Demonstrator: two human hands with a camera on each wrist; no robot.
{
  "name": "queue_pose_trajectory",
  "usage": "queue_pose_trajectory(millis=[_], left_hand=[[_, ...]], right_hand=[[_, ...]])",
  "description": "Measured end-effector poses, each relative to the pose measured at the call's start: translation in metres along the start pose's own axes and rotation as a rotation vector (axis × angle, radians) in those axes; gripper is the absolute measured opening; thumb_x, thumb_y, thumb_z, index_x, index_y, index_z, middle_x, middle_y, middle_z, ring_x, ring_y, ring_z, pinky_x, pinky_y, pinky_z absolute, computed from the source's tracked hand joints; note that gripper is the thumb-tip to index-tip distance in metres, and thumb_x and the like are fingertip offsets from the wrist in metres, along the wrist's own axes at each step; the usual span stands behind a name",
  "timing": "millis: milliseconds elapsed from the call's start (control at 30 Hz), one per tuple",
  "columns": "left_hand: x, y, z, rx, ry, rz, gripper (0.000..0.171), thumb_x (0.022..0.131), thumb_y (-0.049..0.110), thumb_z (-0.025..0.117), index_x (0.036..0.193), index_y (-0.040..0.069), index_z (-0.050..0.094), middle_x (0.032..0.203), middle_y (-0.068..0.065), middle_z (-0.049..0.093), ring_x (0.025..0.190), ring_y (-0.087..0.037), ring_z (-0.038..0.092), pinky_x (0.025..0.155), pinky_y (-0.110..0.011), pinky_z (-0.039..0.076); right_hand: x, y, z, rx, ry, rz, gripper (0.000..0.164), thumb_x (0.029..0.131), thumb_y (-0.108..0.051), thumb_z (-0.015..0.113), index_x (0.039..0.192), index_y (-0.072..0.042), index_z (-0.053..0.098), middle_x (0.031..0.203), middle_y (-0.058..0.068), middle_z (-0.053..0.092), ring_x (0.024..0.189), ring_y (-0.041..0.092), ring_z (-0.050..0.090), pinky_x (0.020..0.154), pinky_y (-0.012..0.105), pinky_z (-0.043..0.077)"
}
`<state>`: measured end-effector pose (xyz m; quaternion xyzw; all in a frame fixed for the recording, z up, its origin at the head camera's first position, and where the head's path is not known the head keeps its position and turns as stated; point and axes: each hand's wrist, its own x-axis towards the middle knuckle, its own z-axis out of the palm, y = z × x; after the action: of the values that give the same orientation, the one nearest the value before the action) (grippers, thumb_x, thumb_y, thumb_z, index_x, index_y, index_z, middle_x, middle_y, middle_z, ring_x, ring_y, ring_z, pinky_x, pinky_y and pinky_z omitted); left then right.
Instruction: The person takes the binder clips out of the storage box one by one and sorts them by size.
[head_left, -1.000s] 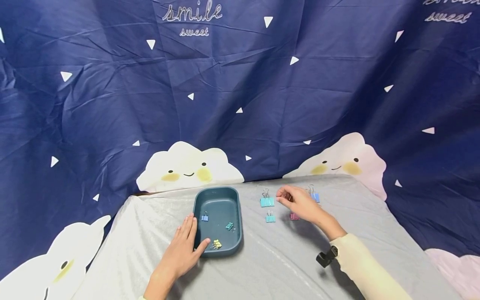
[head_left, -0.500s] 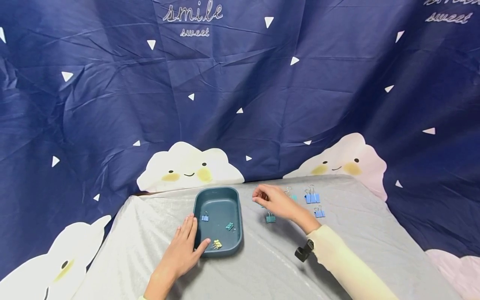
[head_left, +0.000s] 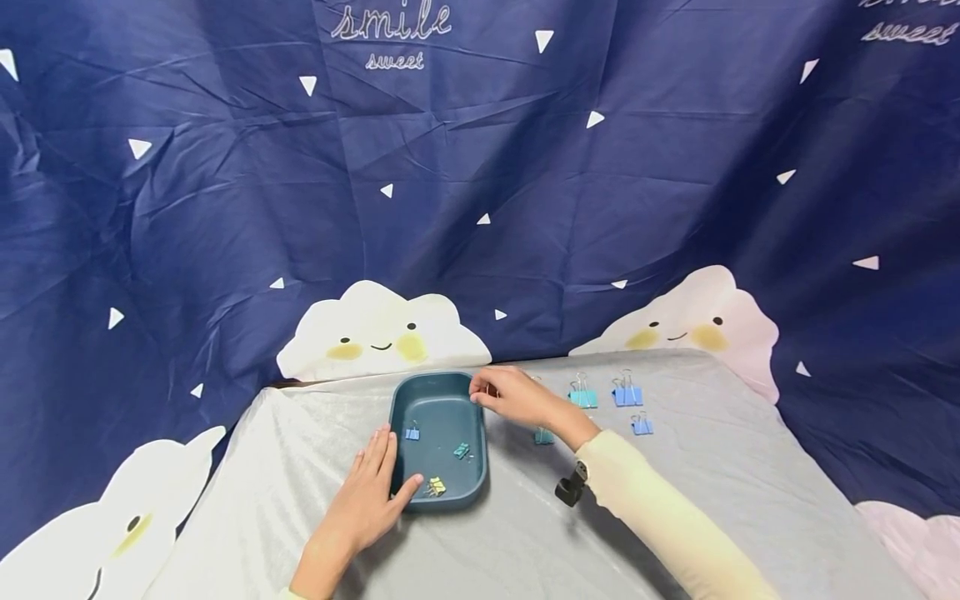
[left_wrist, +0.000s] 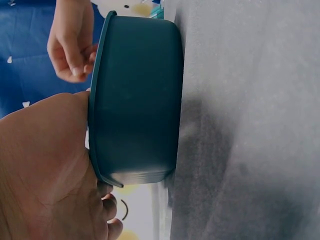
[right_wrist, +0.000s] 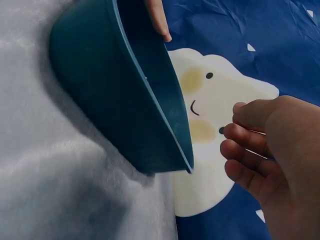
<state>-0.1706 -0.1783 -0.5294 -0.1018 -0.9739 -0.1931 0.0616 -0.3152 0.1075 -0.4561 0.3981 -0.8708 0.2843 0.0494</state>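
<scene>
My left hand (head_left: 360, 508) rests on the near left corner of a dark teal box (head_left: 435, 417), fingers straight along the left rim and thumb at the front edge. Inside lie a small blue binder clip (head_left: 412, 434), a green binder clip (head_left: 461, 451) and yellow binder clips (head_left: 437, 485). Over the box's right rim hovers my right hand (head_left: 517, 396). Its fingers are loosely bent; in the right wrist view nothing shows between thumb and fingers (right_wrist: 245, 140). Right of the box, a green binder clip (head_left: 543, 436) is partly hidden by the right hand and wrist.
On the grey cloth (head_left: 517, 542) also stand a larger teal binder clip (head_left: 583, 399), a large blue binder clip (head_left: 628, 396) and a small blue one. A dark blue curtain (head_left: 420, 208) with clouds hangs behind the table.
My right hand has moved left from above the clips on the cloth to the box's right rim, uncovering the blue clips. The left hand and the box have stayed put.
</scene>
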Motion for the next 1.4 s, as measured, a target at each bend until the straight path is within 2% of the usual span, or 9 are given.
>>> queue_pose_trajectory(millis=[267, 433, 533, 700, 767, 900, 1133, 1267, 1400], left_hand=[[-0.001, 0.001, 0.001, -0.02, 0.029, 0.019, 0.087, 0.107, 0.052, 0.058, 0.164, -0.008, 0.031, 0.175, -0.025, 0.025, 0.163, -0.045, 0.023, 0.128, -0.068, 0.025], [-0.001, 0.0, 0.001, -0.012, 0.013, 0.011, 0.089, 0.107, 0.054, 0.057, 0.165, -0.007, 0.029, 0.176, -0.024, 0.023, 0.164, -0.043, 0.02, 0.13, -0.067, 0.023], [-0.001, -0.002, 0.004, -0.015, 0.035, 0.027, 0.088, 0.107, 0.054, 0.057, 0.164, -0.008, 0.031, 0.175, -0.026, 0.025, 0.163, -0.045, 0.024, 0.127, -0.069, 0.026], [0.0, -0.004, 0.005, -0.004, 0.027, 0.021, 0.088, 0.107, 0.054, 0.057, 0.165, -0.007, 0.029, 0.176, -0.024, 0.023, 0.164, -0.043, 0.021, 0.128, -0.068, 0.025], [0.001, -0.003, 0.003, 0.001, -0.001, 0.003, 0.089, 0.108, 0.054, 0.056, 0.166, -0.005, 0.027, 0.177, -0.022, 0.02, 0.165, -0.04, 0.018, 0.13, -0.066, 0.022], [0.0, 0.0, 0.0, -0.001, -0.014, -0.001, 0.089, 0.108, 0.056, 0.054, 0.166, -0.005, 0.027, 0.177, -0.022, 0.02, 0.165, -0.041, 0.018, 0.13, -0.066, 0.022], [0.0, -0.001, 0.003, -0.031, 0.029, 0.027, 0.086, 0.107, 0.05, 0.059, 0.163, -0.008, 0.032, 0.175, -0.025, 0.025, 0.162, -0.045, 0.024, 0.127, -0.07, 0.025], [0.0, -0.001, 0.004, -0.032, 0.037, 0.035, 0.086, 0.107, 0.051, 0.058, 0.163, -0.008, 0.032, 0.175, -0.025, 0.026, 0.162, -0.045, 0.025, 0.126, -0.07, 0.025], [0.0, -0.002, 0.003, -0.039, 0.035, 0.039, 0.087, 0.107, 0.052, 0.058, 0.164, -0.008, 0.031, 0.175, -0.025, 0.025, 0.162, -0.045, 0.024, 0.126, -0.07, 0.024]], right_hand=[[0.023, -0.012, 0.016, 0.001, -0.059, -0.036, 0.005, 0.105, -0.02, 0.069, 0.101, -0.019, 0.072, 0.09, -0.009, 0.068, 0.081, 0.004, 0.06, 0.076, 0.024, 0.054], [0.035, -0.02, 0.025, -0.005, -0.077, -0.04, 0.005, 0.105, -0.02, 0.069, 0.101, -0.02, 0.072, 0.089, -0.009, 0.066, 0.08, 0.005, 0.059, 0.075, 0.024, 0.052], [0.044, -0.024, 0.031, -0.019, -0.091, -0.051, 0.005, 0.105, -0.02, 0.07, 0.101, -0.02, 0.072, 0.089, -0.009, 0.066, 0.079, 0.005, 0.058, 0.074, 0.023, 0.051], [0.056, -0.032, 0.04, -0.039, -0.122, -0.066, 0.006, 0.105, -0.018, 0.068, 0.102, -0.019, 0.073, 0.091, -0.008, 0.07, 0.079, 0.005, 0.058, 0.074, 0.022, 0.051], [0.06, -0.036, 0.042, -0.04, -0.136, -0.062, 0.007, 0.105, -0.017, 0.067, 0.102, -0.018, 0.073, 0.092, -0.007, 0.072, 0.079, 0.005, 0.059, 0.075, 0.022, 0.051], [0.069, -0.041, 0.047, -0.052, -0.167, -0.046, 0.007, 0.106, -0.018, 0.068, 0.103, -0.016, 0.073, 0.097, -0.005, 0.074, 0.082, 0.006, 0.061, 0.076, 0.023, 0.052], [0.079, -0.041, 0.064, -0.085, -0.218, -0.002, 0.006, 0.106, -0.017, 0.068, 0.105, -0.014, 0.073, 0.098, -0.004, 0.072, 0.084, 0.008, 0.061, 0.079, 0.024, 0.054], [0.083, -0.045, 0.072, -0.13, -0.253, 0.021, 0.01, 0.105, -0.019, 0.068, 0.111, -0.013, 0.074, 0.104, -0.002, 0.074, 0.091, 0.009, 0.066, 0.085, 0.027, 0.057], [0.085, -0.051, 0.079, -0.176, -0.296, 0.045, 0.021, 0.105, -0.022, 0.069, 0.124, -0.012, 0.074, 0.118, 0.001, 0.077, 0.108, 0.014, 0.072, 0.096, 0.03, 0.059]])
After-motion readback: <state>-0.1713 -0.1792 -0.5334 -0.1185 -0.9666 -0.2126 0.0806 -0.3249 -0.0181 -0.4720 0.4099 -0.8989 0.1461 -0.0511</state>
